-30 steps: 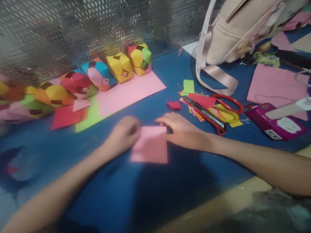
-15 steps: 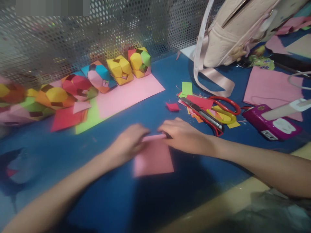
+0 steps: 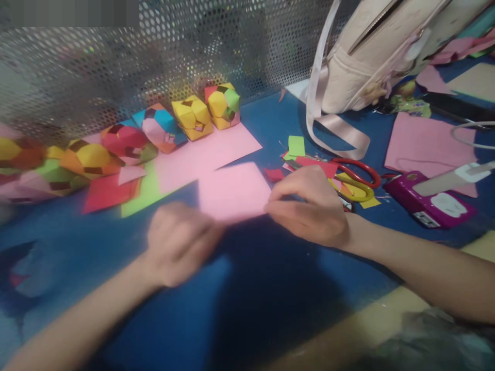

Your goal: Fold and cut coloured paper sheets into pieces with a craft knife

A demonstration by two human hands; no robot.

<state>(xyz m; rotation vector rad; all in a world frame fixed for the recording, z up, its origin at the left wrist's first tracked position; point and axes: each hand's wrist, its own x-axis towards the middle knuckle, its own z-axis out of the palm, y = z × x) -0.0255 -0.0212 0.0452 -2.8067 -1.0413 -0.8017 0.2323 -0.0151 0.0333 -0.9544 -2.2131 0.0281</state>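
Note:
A square of pink paper [image 3: 234,193] is tilted up above the blue table, between my two hands. My right hand [image 3: 309,208] pinches its near right corner between thumb and fingers. My left hand [image 3: 181,242] is closed at the near left part of the paper's edge; it is smeared by motion, and its fingertips are partly hidden. A small folded red paper piece [image 3: 274,175] lies just beyond my right hand. Red-handled scissors [image 3: 358,172] and yellow-handled scissors [image 3: 358,190] lie over paper scraps, partly covered by that hand.
Folded paper balls [image 3: 191,118] stand in a row along a perforated metal panel [image 3: 232,41]. Pink sheets [image 3: 228,144] and red squares [image 3: 110,193] lie before them. A cream bag [image 3: 348,77] with a strap stands at the back right. A purple power socket [image 3: 429,201] with a plugged-in charger sits right.
The pink paper has gone from lying flat, its far edge curled, to being tilted up further from me. My left hand has moved left and nearer; my right hand has moved right.

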